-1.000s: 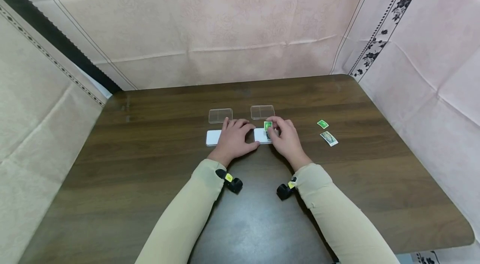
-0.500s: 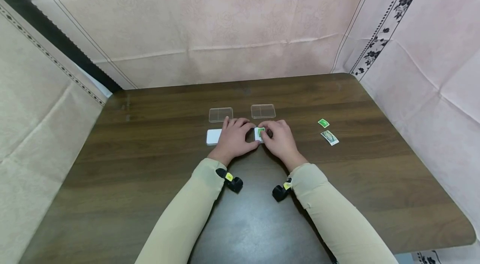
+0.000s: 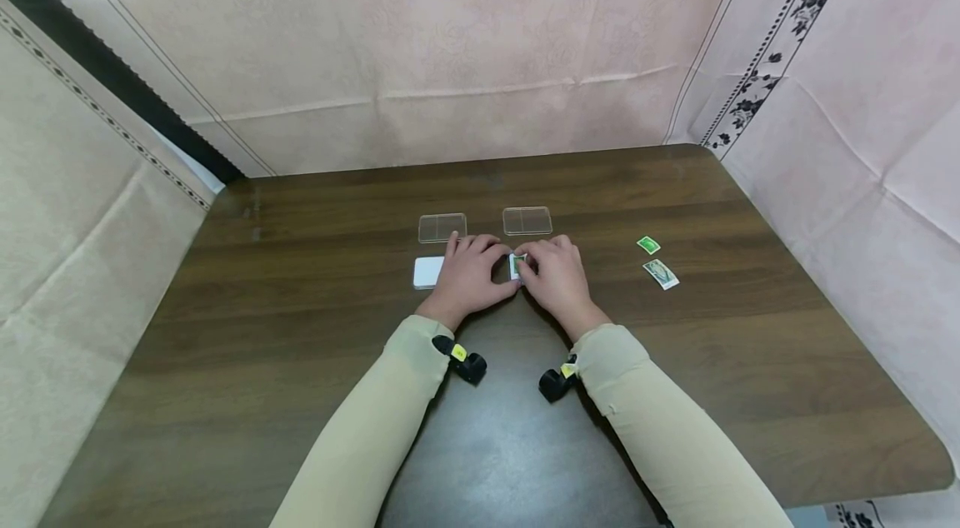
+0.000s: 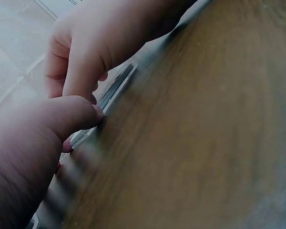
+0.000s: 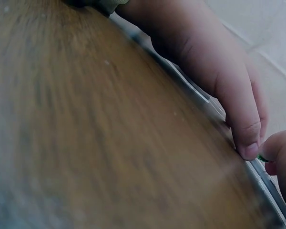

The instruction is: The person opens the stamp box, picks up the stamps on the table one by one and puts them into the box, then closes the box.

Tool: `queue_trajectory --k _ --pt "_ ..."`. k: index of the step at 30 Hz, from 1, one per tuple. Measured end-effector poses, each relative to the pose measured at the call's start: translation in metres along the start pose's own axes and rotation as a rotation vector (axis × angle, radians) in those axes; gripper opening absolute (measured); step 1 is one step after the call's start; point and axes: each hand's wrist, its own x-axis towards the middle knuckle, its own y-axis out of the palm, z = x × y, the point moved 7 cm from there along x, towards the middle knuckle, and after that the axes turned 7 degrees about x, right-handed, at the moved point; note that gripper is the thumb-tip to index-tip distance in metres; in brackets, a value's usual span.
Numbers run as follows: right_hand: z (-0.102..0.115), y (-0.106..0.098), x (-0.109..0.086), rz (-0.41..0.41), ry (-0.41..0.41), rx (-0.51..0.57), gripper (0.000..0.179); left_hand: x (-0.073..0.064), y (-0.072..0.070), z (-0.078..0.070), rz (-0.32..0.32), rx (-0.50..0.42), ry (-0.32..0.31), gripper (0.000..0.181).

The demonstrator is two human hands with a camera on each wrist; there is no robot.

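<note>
My right hand [image 3: 557, 282] pinches a small green stamp-like paper [image 5: 262, 158] between thumb and fingers, low over a shallow box [image 3: 513, 266] with a white inside. Most of that box is hidden under this hand. At its left end my left hand [image 3: 471, 276] holds the box, thumb at the near edge and index finger at the far side. In the left wrist view the box [image 4: 120, 86] lies flat on the table, with the left thumb against its edge. A second white box [image 3: 427, 272] sits left of the left hand, partly covered by it.
Two clear plastic lids, one on the left [image 3: 442, 226] and one on the right [image 3: 527, 220], lie behind the boxes. To the right are a green stamp-like paper [image 3: 648, 245] and a larger banknote-like paper [image 3: 661, 274]. The wooden table [image 3: 300, 395] meets hanging cloth behind.
My right hand has moved left with the green stamp-like paper and lowered it toward the box's left end. The left hand has stayed in place.
</note>
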Motion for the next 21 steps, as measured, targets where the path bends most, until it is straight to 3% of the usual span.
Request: queue_trajectory --k 16,21 --pt "0.0007 0.0046 0.0027 0.023 0.028 -0.071 0.012 -0.0003 -0.001 0.0002 -0.019 -0.012 0.018 0.056" --pt "-0.0029 0.0045 0.0031 0.02 0.069 -0.065 0.028 -0.0006 -0.0015 -0.0001 -0.017 -0.011 0.014 0.057"
